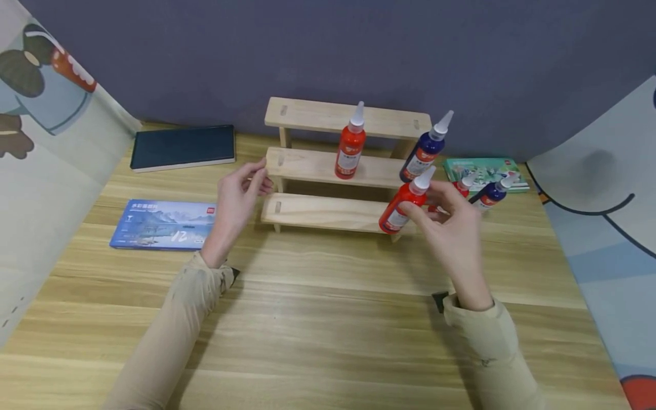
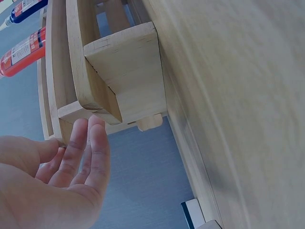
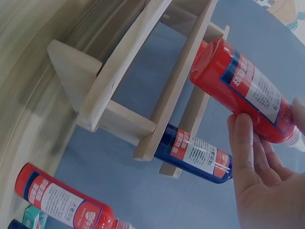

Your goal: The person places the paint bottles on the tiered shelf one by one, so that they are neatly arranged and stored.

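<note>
My right hand (image 1: 456, 228) grips a red paint bottle (image 1: 402, 210) with a white pointed cap, thumb on one side and fingers on the other. The bottle leans in front of the right end of a three-tier wooden shelf (image 1: 328, 210); the right wrist view shows its base raised off the boards. At the shelf's left end, my left hand (image 1: 243, 193) pinches the end of the middle board (image 2: 59, 95) between thumb and fingers. On that middle tier stand another red bottle (image 1: 351, 151) and, at its right end, a dark blue bottle (image 1: 424, 154).
Right of the shelf stand a red bottle (image 3: 66, 200), partly hidden by my right hand in the head view, and a dark blue bottle (image 1: 489, 196). A green box (image 1: 504, 171) lies behind them. At left lie a dark book (image 1: 181, 149) and a blue box (image 1: 159, 225).
</note>
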A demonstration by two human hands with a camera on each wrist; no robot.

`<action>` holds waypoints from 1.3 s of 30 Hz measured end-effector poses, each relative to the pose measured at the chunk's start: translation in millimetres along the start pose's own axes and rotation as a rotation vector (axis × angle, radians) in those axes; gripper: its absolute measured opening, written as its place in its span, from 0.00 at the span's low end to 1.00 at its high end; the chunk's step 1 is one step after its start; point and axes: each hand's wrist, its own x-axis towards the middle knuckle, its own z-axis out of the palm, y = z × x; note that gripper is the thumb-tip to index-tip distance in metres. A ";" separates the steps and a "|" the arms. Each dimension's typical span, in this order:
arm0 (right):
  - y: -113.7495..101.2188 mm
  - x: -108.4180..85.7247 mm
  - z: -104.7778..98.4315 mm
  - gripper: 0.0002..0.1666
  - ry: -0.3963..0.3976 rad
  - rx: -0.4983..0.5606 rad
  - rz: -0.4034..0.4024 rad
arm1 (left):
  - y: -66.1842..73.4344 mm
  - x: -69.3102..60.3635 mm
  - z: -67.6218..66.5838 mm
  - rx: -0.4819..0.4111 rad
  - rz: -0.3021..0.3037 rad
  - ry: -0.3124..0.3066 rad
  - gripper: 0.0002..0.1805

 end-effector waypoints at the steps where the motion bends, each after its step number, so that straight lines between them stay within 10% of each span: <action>1: -0.4 0.1 0.9 0.25 -0.004 0.001 -0.002 | -0.2 0.0 0.2 0.001 0.001 0.000 0.16; 39: -12.1 6.0 42.0 0.25 -0.104 0.100 -0.111 | -0.4 -0.2 -1.3 0.004 -0.002 0.004 0.16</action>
